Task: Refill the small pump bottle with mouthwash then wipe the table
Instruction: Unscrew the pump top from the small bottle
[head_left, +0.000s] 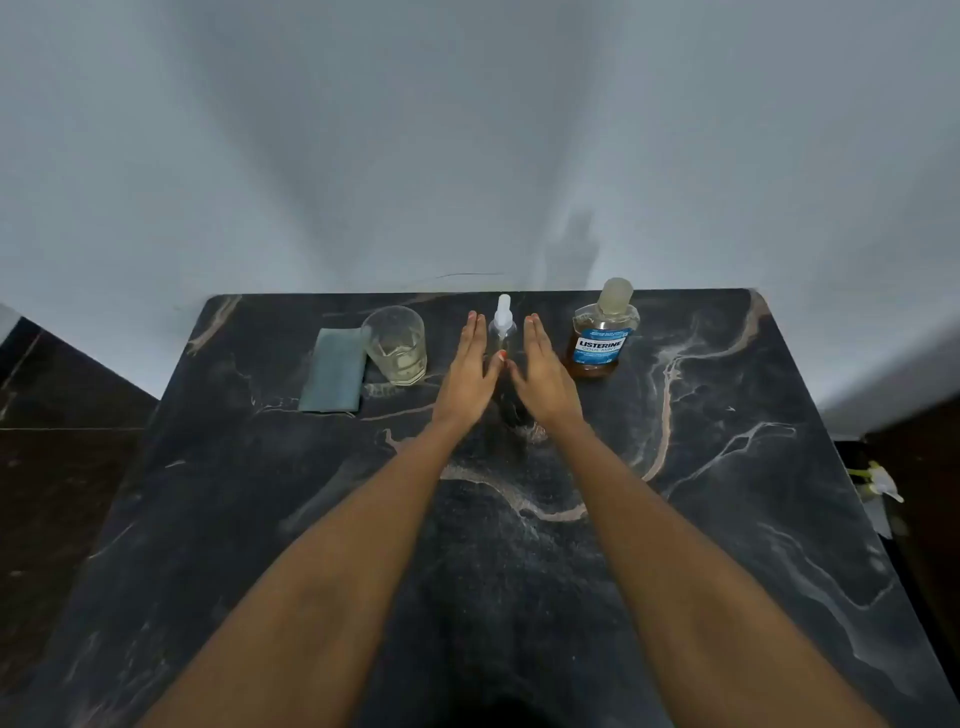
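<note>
On the dark marble table (675, 519), a folded cloth (335, 370) lies far left, touching a glass (397, 345) with a little pale liquid. My left hand (470, 371) comes next, fingers (470, 332) straight and spread open, gripping nothing. The small pump bottle (503, 325) stands upright between my hands. My right hand (543, 371) is likewise open. The mouthwash bottle (602, 338) stands rightmost, capped.
</note>
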